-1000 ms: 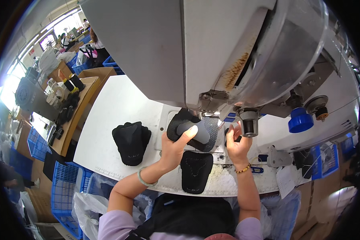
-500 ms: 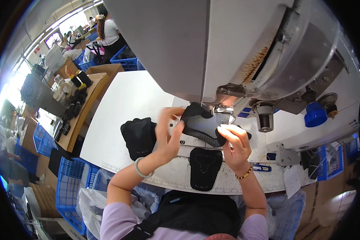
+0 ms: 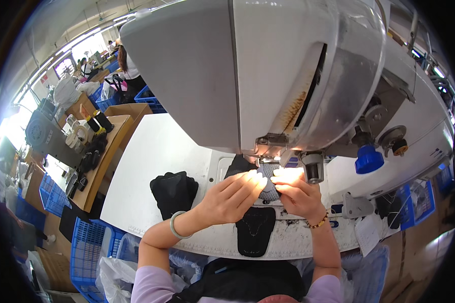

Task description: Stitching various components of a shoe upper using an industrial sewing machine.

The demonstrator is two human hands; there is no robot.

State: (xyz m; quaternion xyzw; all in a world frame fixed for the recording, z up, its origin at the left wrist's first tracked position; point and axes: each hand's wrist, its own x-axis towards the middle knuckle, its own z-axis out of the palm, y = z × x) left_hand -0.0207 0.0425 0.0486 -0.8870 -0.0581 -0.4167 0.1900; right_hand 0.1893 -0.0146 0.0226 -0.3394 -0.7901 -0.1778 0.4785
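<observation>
A dark grey mesh fabric piece (image 3: 269, 191) lies at the stitching spot under the head of a white sewing machine (image 3: 280, 65). My left hand (image 3: 233, 198) presses its fingers together on the left side of this piece. My right hand (image 3: 299, 194) pinches the right side, its fingertips brightly lit by the machine's lamp. Black material of the same piece shows beyond my left fingers; the needle's tip is hard to make out. Nearer to me, a flat black fabric piece (image 3: 256, 232) with stitched outlines rests on the table, partly covered by my left hand.
Left on the white table (image 3: 146, 146) sits a stack of black pieces (image 3: 174, 194). A blue knob (image 3: 369, 159) juts from the machine at right. Blue baskets (image 3: 88, 255) and plastic bags (image 3: 117, 276) stand below the table's edge. Another person (image 3: 130, 65) is far off at left.
My left hand has come right and closed on the fabric piece, which showed an open curved shape before and now sits bunched beneath the machine head. My view has tilted up slightly.
</observation>
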